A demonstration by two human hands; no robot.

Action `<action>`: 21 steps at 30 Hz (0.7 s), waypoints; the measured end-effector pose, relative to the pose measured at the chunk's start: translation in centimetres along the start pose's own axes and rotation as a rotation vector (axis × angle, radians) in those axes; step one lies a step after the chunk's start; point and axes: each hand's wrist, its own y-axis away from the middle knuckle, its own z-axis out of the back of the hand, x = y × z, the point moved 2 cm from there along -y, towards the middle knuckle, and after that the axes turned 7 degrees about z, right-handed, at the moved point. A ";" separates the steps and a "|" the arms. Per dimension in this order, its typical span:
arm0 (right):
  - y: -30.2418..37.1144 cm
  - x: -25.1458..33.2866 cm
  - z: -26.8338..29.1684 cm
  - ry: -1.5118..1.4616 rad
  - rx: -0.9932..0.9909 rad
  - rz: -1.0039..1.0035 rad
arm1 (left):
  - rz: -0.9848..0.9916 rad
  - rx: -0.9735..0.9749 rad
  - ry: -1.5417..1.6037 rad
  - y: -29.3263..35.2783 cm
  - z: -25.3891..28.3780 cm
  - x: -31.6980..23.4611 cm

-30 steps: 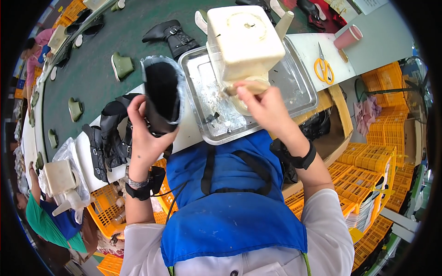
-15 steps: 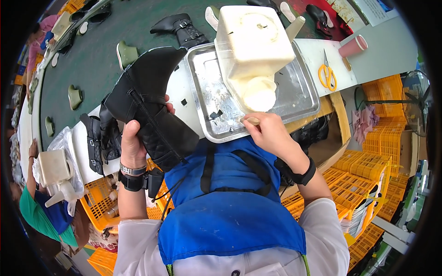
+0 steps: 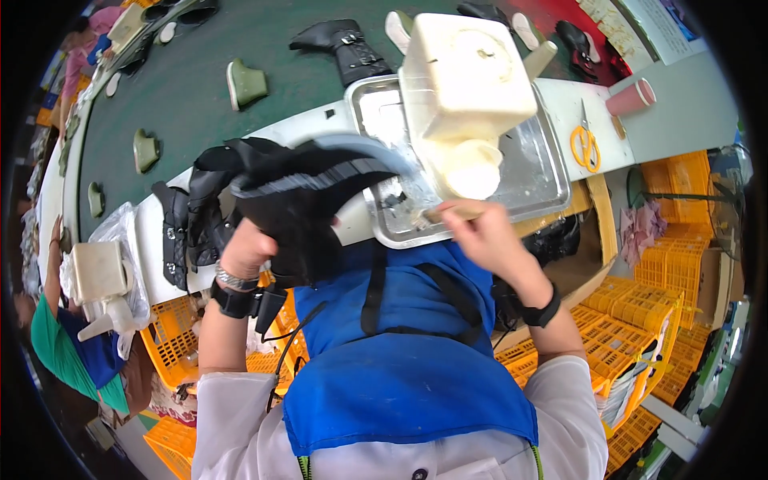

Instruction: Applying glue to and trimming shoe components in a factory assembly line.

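Observation:
My left hand (image 3: 250, 250) grips a black boot (image 3: 300, 228), which is smeared by motion. The boot is tilted so its pale-edged underside faces up, and its toe or heel end points toward the metal tray (image 3: 382, 228). In my right hand (image 3: 484, 232) is a small brush (image 3: 432, 216) with a wooden handle, pinched between the fingers. Its bristles are at the tray's near left part, beside dark scraps. On the tray stands a cream plastic dispenser (image 3: 468, 76) with a round cup of white paste (image 3: 474, 172) at its base.
Black boots (image 3: 176, 248) stand left of my left hand. Another black boot (image 3: 346, 48) and green boots (image 3: 246, 84) lie on the green surface beyond. Orange-handled scissors (image 3: 586, 148) and a pink cup (image 3: 632, 98) are at the right. Yellow crates (image 3: 592, 328) flank me; a person (image 3: 80, 352) sits at left.
The boot has rolled over in my left hand, from its zipped side to its underside. The brush, still in my right hand, now shows its bristles over the tray. The view has shifted slightly.

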 end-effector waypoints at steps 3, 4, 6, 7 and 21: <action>-0.9 -0.3 3.1 -0.360 -0.192 -0.089 | 0.188 0.172 0.025 0.0 1.3 3.1; -1.3 0.0 4.5 -0.383 -0.238 -0.067 | 0.228 0.224 0.006 0.0 0.8 2.9; -2.4 1.7 6.2 -0.427 -0.268 0.021 | 0.281 0.321 0.007 -0.4 0.3 3.4; -2.8 2.4 6.6 -0.475 -0.272 0.069 | 0.336 0.419 0.006 -0.7 0.0 3.6; -5.4 9.9 1.9 -0.067 0.185 0.486 | 0.441 0.360 0.040 -1.5 -4.1 2.9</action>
